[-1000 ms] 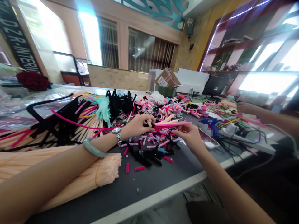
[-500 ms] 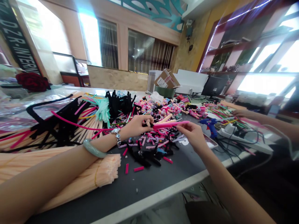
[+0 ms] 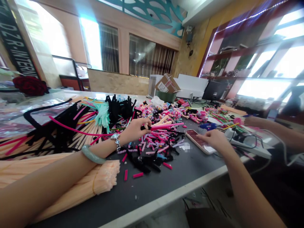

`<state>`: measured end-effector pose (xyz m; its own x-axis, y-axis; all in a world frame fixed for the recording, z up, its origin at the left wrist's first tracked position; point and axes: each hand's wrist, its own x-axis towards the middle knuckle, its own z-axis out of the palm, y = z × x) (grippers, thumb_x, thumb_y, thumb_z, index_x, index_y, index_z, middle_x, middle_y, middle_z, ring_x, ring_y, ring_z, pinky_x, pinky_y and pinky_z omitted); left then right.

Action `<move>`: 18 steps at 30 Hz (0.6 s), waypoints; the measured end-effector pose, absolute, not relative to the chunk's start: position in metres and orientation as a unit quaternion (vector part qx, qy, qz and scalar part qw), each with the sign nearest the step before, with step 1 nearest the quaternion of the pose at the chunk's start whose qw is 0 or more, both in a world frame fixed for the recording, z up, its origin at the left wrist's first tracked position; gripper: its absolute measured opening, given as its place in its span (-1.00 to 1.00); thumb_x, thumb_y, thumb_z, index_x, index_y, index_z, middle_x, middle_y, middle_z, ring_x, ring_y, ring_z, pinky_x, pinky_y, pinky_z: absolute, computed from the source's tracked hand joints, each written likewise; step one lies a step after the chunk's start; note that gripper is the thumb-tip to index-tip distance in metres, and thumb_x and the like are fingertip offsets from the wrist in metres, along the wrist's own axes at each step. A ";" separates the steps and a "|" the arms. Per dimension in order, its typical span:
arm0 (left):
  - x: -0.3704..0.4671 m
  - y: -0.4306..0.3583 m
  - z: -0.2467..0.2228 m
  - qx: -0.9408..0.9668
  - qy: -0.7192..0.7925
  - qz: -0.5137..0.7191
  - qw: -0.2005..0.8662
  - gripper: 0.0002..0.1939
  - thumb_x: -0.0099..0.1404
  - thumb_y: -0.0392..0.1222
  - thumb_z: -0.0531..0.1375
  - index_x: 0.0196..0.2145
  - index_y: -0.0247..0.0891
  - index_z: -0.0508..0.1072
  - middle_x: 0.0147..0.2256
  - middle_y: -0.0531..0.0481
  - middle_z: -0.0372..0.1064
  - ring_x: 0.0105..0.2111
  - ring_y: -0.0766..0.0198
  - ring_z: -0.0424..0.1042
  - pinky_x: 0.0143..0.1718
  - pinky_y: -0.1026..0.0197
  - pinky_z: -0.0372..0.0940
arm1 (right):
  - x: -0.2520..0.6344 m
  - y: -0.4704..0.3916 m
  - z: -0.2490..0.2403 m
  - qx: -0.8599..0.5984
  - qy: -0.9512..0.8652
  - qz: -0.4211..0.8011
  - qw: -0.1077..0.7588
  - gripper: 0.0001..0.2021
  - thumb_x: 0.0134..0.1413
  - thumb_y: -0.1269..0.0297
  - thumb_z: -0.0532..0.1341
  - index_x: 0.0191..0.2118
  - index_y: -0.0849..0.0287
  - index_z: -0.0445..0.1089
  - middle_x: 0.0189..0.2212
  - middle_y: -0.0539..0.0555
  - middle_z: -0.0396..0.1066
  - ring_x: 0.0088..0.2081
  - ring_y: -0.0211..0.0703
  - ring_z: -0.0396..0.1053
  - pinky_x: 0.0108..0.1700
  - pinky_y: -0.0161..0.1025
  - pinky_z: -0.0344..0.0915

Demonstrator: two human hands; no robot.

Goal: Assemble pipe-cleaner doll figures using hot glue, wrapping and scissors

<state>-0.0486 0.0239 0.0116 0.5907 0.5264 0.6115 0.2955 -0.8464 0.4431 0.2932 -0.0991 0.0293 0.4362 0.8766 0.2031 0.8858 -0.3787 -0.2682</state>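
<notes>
My left hand (image 3: 139, 129) is closed around a small bundle with pink fuzzy stems (image 3: 166, 126) that point right, over the heap of cut pieces. Something pale and dark shows between its fingers. A long pink stem (image 3: 78, 128) runs left from behind the wrist. My right hand (image 3: 212, 139) is over the right part of a phone (image 3: 198, 141) lying on the dark mat. Its fingers are bent together, and whether they hold anything is too small to tell.
Peach stem bundles (image 3: 104, 177) lie at the left front, black stems (image 3: 49, 126) behind them. A blue glue gun (image 3: 207, 126), a power strip (image 3: 251, 147) and cables lie at right. Another person's hand (image 3: 255, 122) is at far right.
My right hand has let go of the pink stems and moved right and down to the phone, which now shows more fully. My left hand still holds the bundle, slightly further left.
</notes>
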 end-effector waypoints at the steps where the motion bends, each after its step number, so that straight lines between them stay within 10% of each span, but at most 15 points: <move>1: -0.049 0.023 0.012 0.882 0.232 0.386 0.136 -0.89 0.14 -0.25 0.21 -0.33 -0.28 0.41 -0.47 0.09 0.33 -0.45 0.38 0.31 -0.35 0.33 0.23 | 0.303 -0.102 0.031 -0.850 -0.495 -0.045 0.174 -0.59 -0.06 -0.06 0.20 -0.69 0.14 0.38 -0.65 0.15 0.36 -0.54 -0.03 0.32 -0.47 -0.16 0.11; 18: -0.049 0.019 0.011 0.901 0.227 0.365 0.055 -0.91 0.20 -0.32 0.18 -0.29 -0.27 0.41 -0.36 0.00 0.36 -0.32 0.27 0.34 -0.27 0.24 0.22 | 0.382 -0.067 0.004 -0.859 -0.458 -0.067 0.216 -0.59 -0.15 0.15 0.28 -0.81 0.09 0.15 -0.71 0.19 0.25 -0.46 0.11 0.37 -0.39 -0.09 0.18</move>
